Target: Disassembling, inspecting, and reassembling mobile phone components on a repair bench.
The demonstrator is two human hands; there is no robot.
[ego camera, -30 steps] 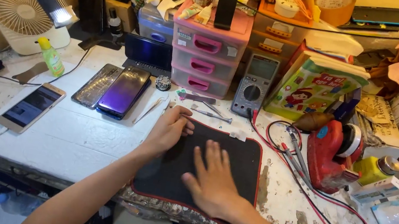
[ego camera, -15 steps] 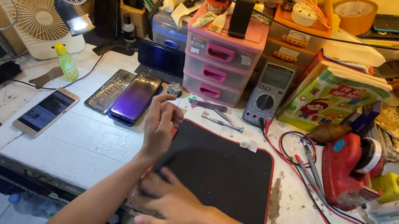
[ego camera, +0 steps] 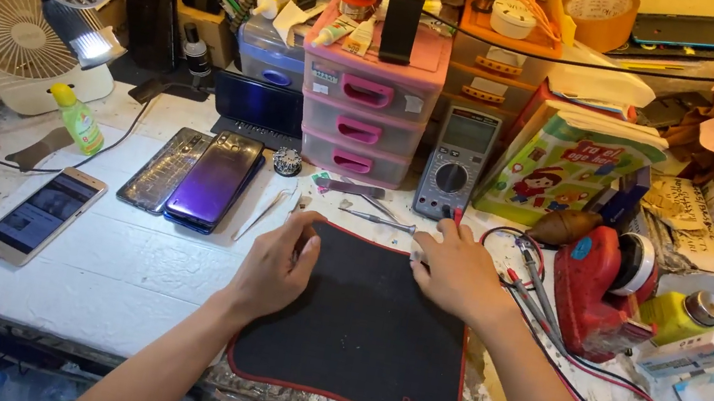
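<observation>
Both hands flat on the black mat (ego camera: 365,328), which lies on the counter (ego camera: 125,258) front and centre. Left hand (ego camera: 274,264) rests on the mat's left edge, fingers (ego camera: 305,232) loosely curled over its far left corner, grasping nothing. Right hand (ego camera: 459,274) sits at the far right corner, fingers (ego camera: 440,236) spread and released; might be touching a small part there, too small to tell. Just beyond the fingers: tweezers (ego camera: 373,218), a thin metal pry tool (ego camera: 260,215), a multimeter (ego camera: 456,162) with red probe leads (ego camera: 534,298) running right of the right hand. Left of the left fingers: two phones (ego camera: 197,176) lying side by side, one with cracked glass, and a third phone (ego camera: 41,213) on a cable further out. Risks, as I judge them: sliding the mat forward shoves the tweezers and pry tool into the pink drawer unit (ego camera: 363,105); right wrist snags the probe leads and drags the meter; a left sweep knocks the phones, and the cracked one won't take much.
</observation>
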